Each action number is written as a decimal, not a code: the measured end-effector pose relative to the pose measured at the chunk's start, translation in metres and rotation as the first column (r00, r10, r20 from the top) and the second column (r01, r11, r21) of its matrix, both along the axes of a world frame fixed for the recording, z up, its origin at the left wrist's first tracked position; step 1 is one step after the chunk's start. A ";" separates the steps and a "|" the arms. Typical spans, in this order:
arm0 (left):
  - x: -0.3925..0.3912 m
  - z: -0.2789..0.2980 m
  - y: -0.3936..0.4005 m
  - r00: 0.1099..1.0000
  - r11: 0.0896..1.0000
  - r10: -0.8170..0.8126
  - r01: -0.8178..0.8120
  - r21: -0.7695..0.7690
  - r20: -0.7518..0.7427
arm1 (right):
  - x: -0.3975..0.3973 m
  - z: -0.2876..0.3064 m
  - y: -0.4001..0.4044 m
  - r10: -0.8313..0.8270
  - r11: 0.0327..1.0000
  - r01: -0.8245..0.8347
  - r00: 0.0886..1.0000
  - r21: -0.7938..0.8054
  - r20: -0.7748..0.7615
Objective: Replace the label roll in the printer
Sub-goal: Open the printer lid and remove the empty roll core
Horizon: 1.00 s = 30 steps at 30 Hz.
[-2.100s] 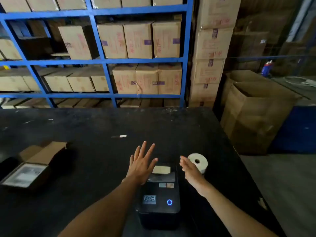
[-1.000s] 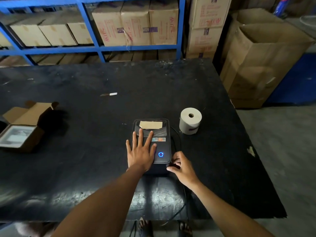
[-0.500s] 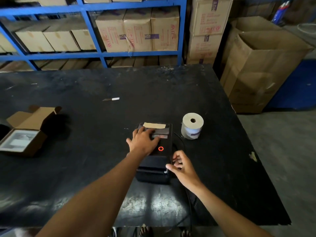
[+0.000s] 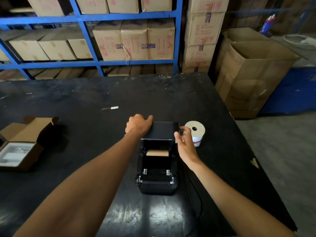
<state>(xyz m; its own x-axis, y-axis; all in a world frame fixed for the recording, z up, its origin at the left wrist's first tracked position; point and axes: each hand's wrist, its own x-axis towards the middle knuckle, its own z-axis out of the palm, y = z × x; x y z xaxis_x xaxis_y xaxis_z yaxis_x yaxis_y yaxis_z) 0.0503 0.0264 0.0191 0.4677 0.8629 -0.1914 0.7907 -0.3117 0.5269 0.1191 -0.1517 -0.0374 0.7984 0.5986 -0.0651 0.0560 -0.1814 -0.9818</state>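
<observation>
Filling the lower two thirds of the frame, the black worktop (image 4: 85, 100) carries everything in play. Behind it, across the upper left, a blue shelving rack (image 4: 95, 62) holds rows of closed cardboard cartons (image 4: 135, 43). At the right edge of the frame a large open carton (image 4: 253, 77) stands on the floor; what is in it cannot be seen.

At centre, the black printer (image 4: 157, 171) sits with its lid (image 4: 162, 130) swung up and back. Its open bay holds a bare brown cardboard core (image 4: 157, 153) lying crosswise, with no labels visible on it. At the left edge, a small open box (image 4: 22, 147) with its flap raised holds a white foam insert.

Just right of the lid, a full white label roll (image 4: 195, 132) stands on end on the worktop. The left hand (image 4: 138, 124) rests curled over the lid's upper left corner, fingers clenched on it. The right hand (image 4: 183, 142) pinches the lid's right edge between thumb and fingers, in front of the roll.
</observation>
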 end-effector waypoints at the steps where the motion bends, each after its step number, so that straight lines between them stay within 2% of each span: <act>1: 0.000 -0.001 0.004 1.000 1.000 -0.004 0.004 -0.017 0.005 | 0.005 0.003 0.006 0.004 1.000 -0.004 1.000 -0.022 0.026; 7: 0.012 -0.002 0.018 1.000 1.000 -0.022 0.022 -0.022 -0.010 | 0.022 0.007 0.020 -0.008 0.993 0.022 0.992 -0.112 0.122; 11: 0.019 -0.003 0.023 1.000 1.000 -0.006 0.006 -0.002 0.016 | 0.033 0.013 0.027 0.025 0.982 0.000 0.991 -0.187 0.131; 14: 0.020 -0.009 0.019 0.987 1.000 0.013 -0.010 -0.018 0.160 | 0.045 0.017 0.038 0.006 0.972 0.029 0.989 -0.234 0.148; 17: 0.014 -0.022 0.017 0.936 0.997 0.014 0.014 -0.076 0.351 | 0.056 0.019 0.055 -0.059 0.967 0.092 0.988 -0.239 0.144; 19: 0.009 -0.030 0.021 0.889 0.991 0.035 0.027 -0.128 0.457 | 0.059 0.016 0.065 -0.079 0.976 0.093 0.994 -0.195 0.077; 21: 0.004 -0.040 0.026 0.848 0.962 0.135 0.011 -0.273 0.512 | 0.061 0.011 0.067 -0.104 0.989 0.097 0.993 -0.113 -0.059; 23: -0.006 -0.058 0.027 0.862 0.925 0.212 -0.025 -0.380 0.461 | 0.059 0.000 0.061 -0.167 0.986 0.160 0.970 -0.049 -0.174; 25: -0.024 -0.080 0.022 0.904 0.937 0.194 -0.056 -0.346 0.381 | 0.050 -0.017 0.048 -0.176 0.981 0.160 0.972 -0.111 -0.158; 28: -0.049 -0.109 0.011 0.895 0.952 0.110 0.031 -0.306 0.432 | 0.031 -0.051 0.026 -0.048 0.971 0.027 0.995 -0.238 -0.084; 30: -0.059 -0.124 0.005 0.915 0.943 0.008 0.127 -0.308 0.402 | 0.023 -0.074 0.015 0.088 0.934 -0.085 0.996 -0.346 -0.009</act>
